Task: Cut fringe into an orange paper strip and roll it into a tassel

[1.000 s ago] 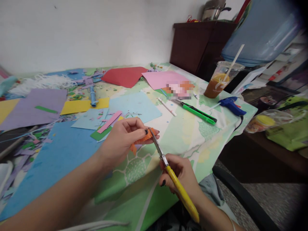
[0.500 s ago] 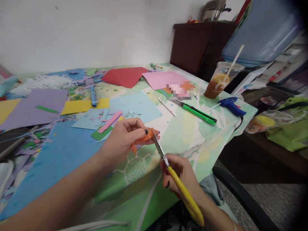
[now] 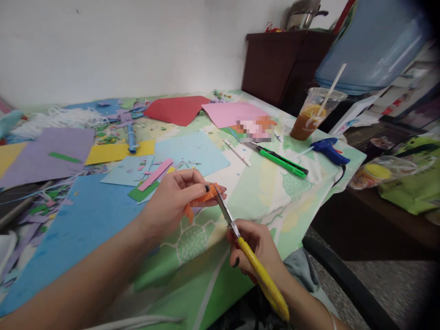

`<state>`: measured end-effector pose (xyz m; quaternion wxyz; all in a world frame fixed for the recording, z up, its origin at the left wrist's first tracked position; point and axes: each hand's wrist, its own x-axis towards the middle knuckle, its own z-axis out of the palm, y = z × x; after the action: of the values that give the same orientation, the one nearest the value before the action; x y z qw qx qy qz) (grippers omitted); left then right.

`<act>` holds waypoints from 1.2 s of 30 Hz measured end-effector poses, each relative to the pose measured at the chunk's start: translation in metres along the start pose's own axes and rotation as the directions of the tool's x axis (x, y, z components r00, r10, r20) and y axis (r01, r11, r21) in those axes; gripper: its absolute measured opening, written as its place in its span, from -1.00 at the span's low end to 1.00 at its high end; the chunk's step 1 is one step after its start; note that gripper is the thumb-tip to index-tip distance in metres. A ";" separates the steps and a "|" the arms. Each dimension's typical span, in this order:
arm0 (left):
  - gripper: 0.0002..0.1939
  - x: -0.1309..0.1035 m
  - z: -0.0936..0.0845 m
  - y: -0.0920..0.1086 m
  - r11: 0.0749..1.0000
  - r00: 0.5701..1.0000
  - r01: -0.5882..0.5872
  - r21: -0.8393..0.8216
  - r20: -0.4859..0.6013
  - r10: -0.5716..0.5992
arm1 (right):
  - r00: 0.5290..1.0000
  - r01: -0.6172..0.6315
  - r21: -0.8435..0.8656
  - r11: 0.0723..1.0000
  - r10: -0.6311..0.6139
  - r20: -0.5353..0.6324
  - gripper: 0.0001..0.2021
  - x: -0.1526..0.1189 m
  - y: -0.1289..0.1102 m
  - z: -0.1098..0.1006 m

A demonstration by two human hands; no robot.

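From the scissors' (image 3: 228,219) blade tips, gripped handle-end in the right hand (image 3: 257,250): right there, a paper strip (image 3: 202,198) in the left hand (image 3: 182,190). At one o'clock, a thin stick (image 3: 237,153), and beyond the table (image 3: 247,197), a cabinet (image 3: 268,59) with a pot (image 3: 299,20) on top. Between two and three, a utility knife (image 3: 283,162), then farther out a glue gun (image 3: 328,150). At two, a cup (image 3: 304,124) with a straw (image 3: 332,88) inside, in front of a water bottle (image 3: 371,50). Toward ten, a paper roll (image 3: 131,139), and past it a heap of string (image 3: 68,121). Between eight and nine, partly under the left forearm (image 3: 103,266), a large sheet (image 3: 82,217).
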<state>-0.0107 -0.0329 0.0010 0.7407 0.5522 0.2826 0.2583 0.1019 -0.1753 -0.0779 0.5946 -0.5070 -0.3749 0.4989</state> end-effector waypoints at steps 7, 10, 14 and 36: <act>-0.81 -0.001 0.000 0.000 1.000 1.000 -0.002 0.026 0.005 0.002 | 1.000 0.006 0.039 0.999 -0.005 -0.023 -0.56 0.001 0.000 0.002; -0.81 -0.001 0.000 0.000 1.000 1.000 -0.004 0.028 0.001 0.004 | 1.000 0.001 0.045 0.999 0.000 -0.026 -0.60 0.001 0.001 0.002; -0.81 -0.001 0.000 0.001 1.000 1.000 -0.007 0.026 0.004 0.007 | 1.000 -0.010 0.027 1.000 0.010 -0.022 -0.64 0.001 0.001 0.002; -0.81 -0.001 0.000 0.003 0.999 1.000 -0.005 0.032 0.017 0.005 | 0.997 -0.026 -0.056 0.998 0.022 -0.080 -0.60 0.000 0.001 0.003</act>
<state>-0.0121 -0.0330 0.0039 0.7335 0.5667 0.2791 0.2508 0.0991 -0.1746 -0.0779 0.5883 -0.5477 -0.3589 0.4744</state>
